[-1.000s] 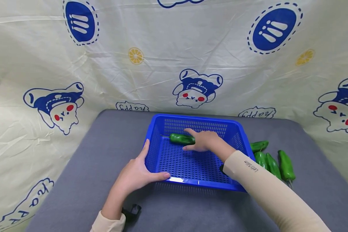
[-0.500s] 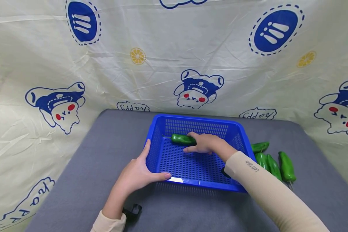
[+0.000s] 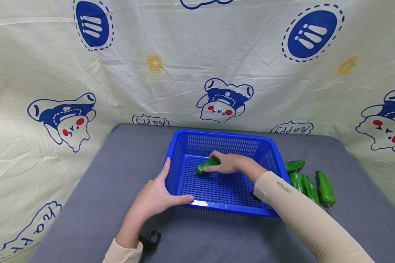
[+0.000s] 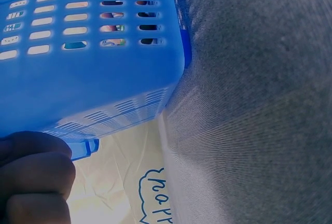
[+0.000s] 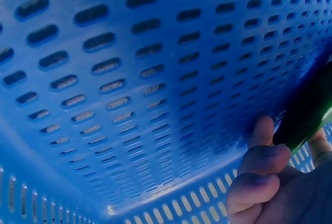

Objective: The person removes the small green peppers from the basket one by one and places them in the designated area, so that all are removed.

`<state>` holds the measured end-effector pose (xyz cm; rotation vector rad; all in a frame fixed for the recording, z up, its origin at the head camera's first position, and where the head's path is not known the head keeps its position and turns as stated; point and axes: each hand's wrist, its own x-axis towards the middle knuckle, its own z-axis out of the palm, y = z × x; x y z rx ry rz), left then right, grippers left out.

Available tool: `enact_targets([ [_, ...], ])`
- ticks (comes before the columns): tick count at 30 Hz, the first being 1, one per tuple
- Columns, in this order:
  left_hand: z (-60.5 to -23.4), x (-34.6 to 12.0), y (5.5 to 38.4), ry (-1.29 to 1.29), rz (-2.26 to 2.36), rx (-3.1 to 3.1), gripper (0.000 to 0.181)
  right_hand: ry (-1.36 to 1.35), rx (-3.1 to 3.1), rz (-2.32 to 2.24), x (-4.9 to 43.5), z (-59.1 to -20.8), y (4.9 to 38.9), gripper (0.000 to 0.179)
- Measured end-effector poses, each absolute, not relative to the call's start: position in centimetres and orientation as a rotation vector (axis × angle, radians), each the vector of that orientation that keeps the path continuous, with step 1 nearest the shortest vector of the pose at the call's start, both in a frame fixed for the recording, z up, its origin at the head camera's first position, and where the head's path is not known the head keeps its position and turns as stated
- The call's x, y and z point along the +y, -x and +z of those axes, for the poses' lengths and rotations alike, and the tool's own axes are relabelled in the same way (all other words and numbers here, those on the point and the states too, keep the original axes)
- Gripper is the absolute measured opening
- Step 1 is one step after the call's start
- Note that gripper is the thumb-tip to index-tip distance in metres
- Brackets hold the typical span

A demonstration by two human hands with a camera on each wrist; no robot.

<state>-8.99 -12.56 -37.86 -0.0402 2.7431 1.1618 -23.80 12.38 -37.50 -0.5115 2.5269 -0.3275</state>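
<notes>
A blue perforated plastic basket (image 3: 227, 209) stands on the grey surface. My left hand (image 3: 153, 195) grips its near left corner, thumb over the front rim and index finger along the left side. In the left wrist view, curled fingers (image 4: 39, 177) show beside the basket's outer wall. Inside the basket, my right hand (image 3: 228, 163) holds a long green pepper (image 3: 201, 168) between thumb and fingers. The pepper's stem points left towards me, and its other end is hidden by the hand. The right wrist view shows the dark pepper (image 5: 306, 112) close over the slotted floor.
Several green peppers (image 3: 311, 188) lie on the grey cloth (image 3: 95, 204) just right of the basket, partly behind the right sleeve. A pale printed curtain (image 3: 184, 95) hangs behind the table. A small black device (image 3: 150, 239) sits at the left wrist.
My right hand has closed round the pepper and turned it, so its stem end has swung towards me. The left hand and basket have stayed put.
</notes>
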Motion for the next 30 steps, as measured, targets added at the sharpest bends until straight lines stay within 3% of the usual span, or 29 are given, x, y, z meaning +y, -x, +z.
enact_targets([
  [20, -37.78, -12.56, 8.98, 0.048, 1.154, 2.742, 0.133, 0.556, 2.463, -0.317, 12.08, -37.64, 23.74, 0.068],
  [30, -37.71, -12.52, 8.95, 0.047, 1.151, 2.746, 0.134, 0.55, 2.427, -0.329, 12.1, -37.55, 23.78, 0.09],
])
